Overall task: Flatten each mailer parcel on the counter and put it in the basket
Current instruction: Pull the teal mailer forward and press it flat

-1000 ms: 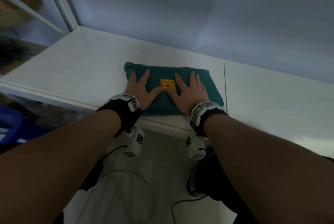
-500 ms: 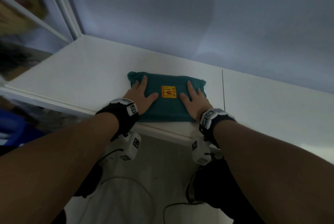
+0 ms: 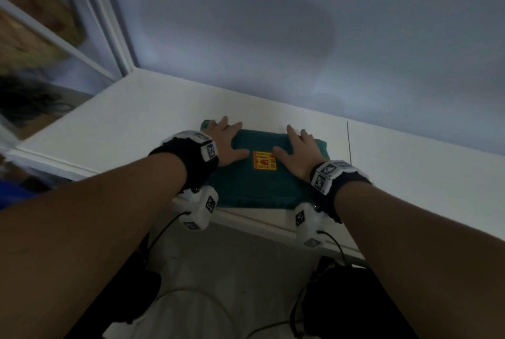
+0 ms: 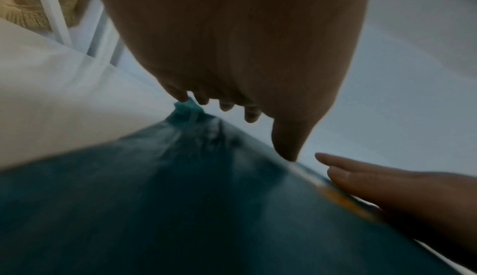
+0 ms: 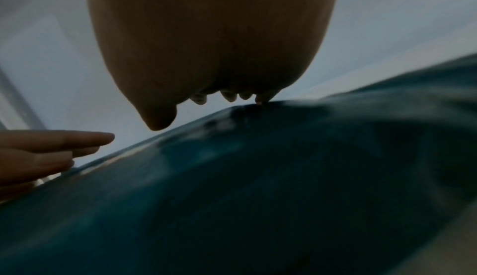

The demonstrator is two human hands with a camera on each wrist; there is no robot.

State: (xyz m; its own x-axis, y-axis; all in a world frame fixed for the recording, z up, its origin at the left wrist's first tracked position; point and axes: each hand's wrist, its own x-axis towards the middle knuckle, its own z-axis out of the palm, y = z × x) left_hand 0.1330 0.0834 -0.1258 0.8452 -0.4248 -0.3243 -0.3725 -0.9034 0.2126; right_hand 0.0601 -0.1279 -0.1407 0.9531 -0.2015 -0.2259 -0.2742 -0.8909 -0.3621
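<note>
A teal mailer parcel [image 3: 259, 185] with a yellow-and-red label [image 3: 264, 160] lies on the white counter [image 3: 142, 120] near its front edge. My left hand [image 3: 226, 141] lies flat on the parcel's far left part, fingers straight and reaching to its back edge. My right hand [image 3: 299, 151] lies flat on the far right part, thumb beside the label. In the left wrist view the left hand [image 4: 232, 87] hovers low over the teal parcel [image 4: 180, 208]. In the right wrist view the right hand [image 5: 214, 75] touches the parcel [image 5: 258, 198] with its fingertips.
A grey wall rises behind the counter. A white frame [image 3: 109, 27] and a woven basket-like thing [image 4: 28, 8] stand at the far left. A seam [image 3: 349, 139] crosses the counter right of the parcel. Cables and dark shapes lie on the floor below.
Both hands have slid from the parcel's middle outward and then toward its back edge. The camera has moved closer.
</note>
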